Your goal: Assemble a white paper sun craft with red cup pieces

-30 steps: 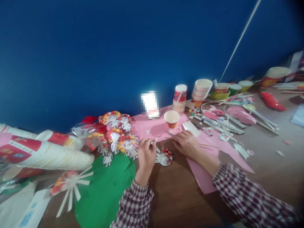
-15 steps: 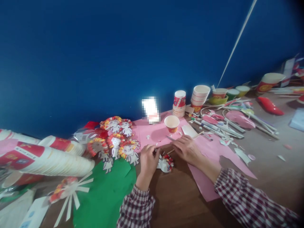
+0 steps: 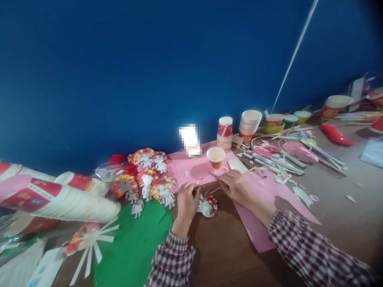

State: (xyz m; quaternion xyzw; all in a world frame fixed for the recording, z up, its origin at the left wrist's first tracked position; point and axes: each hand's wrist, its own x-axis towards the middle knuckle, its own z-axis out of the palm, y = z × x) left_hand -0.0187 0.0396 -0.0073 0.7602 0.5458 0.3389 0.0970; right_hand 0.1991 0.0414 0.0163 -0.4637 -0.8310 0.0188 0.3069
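My left hand (image 3: 188,201) is closed in a pinch. What its fingertips hold, if anything, is too small to make out. Just right of it, on the brown table, lies a small white paper cutout (image 3: 206,208) with a red and yellow frill. My right hand (image 3: 236,187) is closed around a thin wooden stick (image 3: 249,170), whose other end pokes out below the fingers. A grey pointed tip (image 3: 212,174) shows beside the fingertips; its kind is unclear. Beyond the hands, a paper cup (image 3: 216,158) stands upright on pink paper (image 3: 194,175).
Several frilled paper figures (image 3: 146,179) lie at left above a green paper disc (image 3: 134,247). A long stack of paper cups (image 3: 74,203) lies beside them. Upright cup stacks (image 3: 250,124), markers (image 3: 266,161) and paper scraps (image 3: 302,195) spread to the right. A blue wall (image 3: 149,71) rises behind.
The view has shifted slightly, so the things at right sit a little farther left. Both hands keep nearly the same pose and place; nothing has visibly been picked up or released.
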